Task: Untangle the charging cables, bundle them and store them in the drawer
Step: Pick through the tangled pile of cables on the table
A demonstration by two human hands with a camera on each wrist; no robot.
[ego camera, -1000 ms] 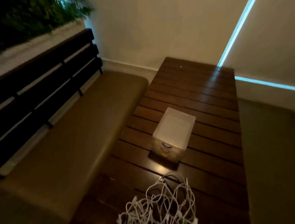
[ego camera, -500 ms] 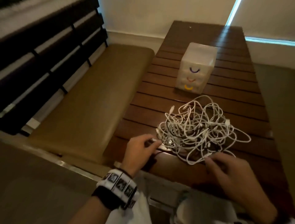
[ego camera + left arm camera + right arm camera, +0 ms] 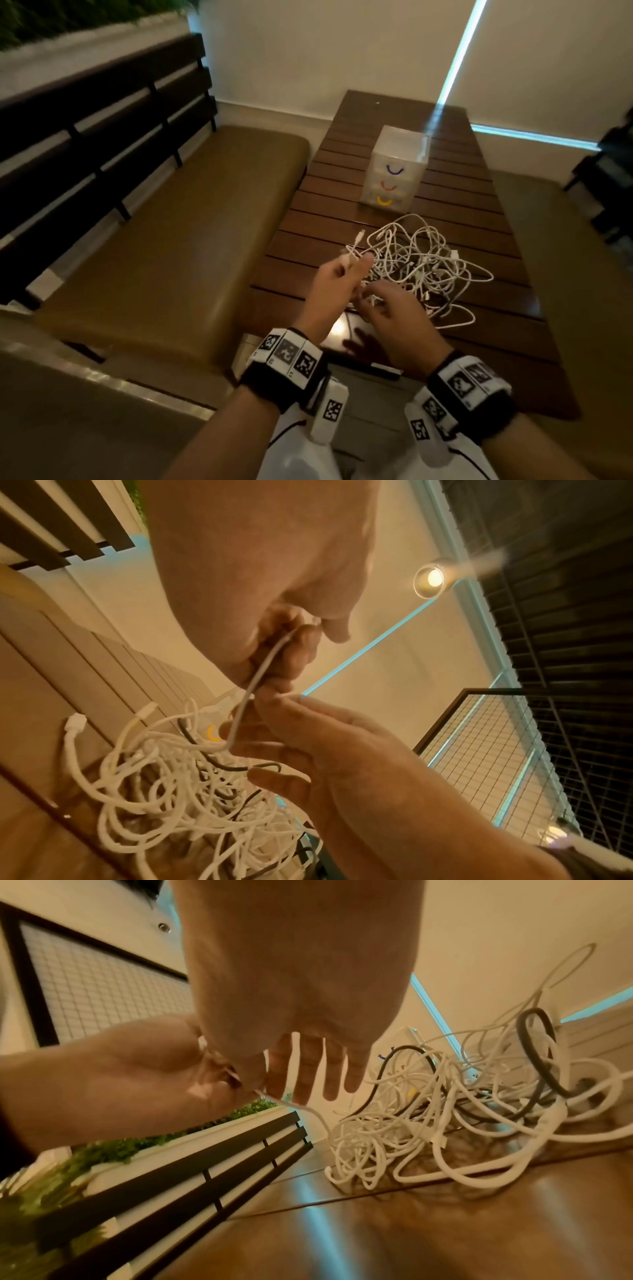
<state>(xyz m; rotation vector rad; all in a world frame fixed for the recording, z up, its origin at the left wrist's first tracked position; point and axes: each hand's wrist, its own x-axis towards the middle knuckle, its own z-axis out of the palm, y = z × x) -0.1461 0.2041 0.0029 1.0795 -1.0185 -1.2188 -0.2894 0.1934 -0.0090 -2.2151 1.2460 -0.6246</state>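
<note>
Barely begun, by the look of it. Tangle of charging cables (image 3: 416, 270) lying in one knotted heap on the slatted bench (image 3: 486, 212), mostly white with a dark strand or two threaded through. Left hand (image 3: 337, 291) raised just above the near-left edge of the heap, grip closed in a pinch on one thin white cable (image 3: 255, 680) trailing down into the mass. Right hand (image 3: 394, 320) just beside it, fingers spread and loose, holding nothing as far as the wrist views show. Small drawer unit (image 3: 394, 171) standing farther along the bench, well clear of the heap, all three drawers apparently shut. Nothing separated, nothing bundled, nothing stored; whole job left: freeing each cable, coiling, opening a drawer, stowing.
</note>
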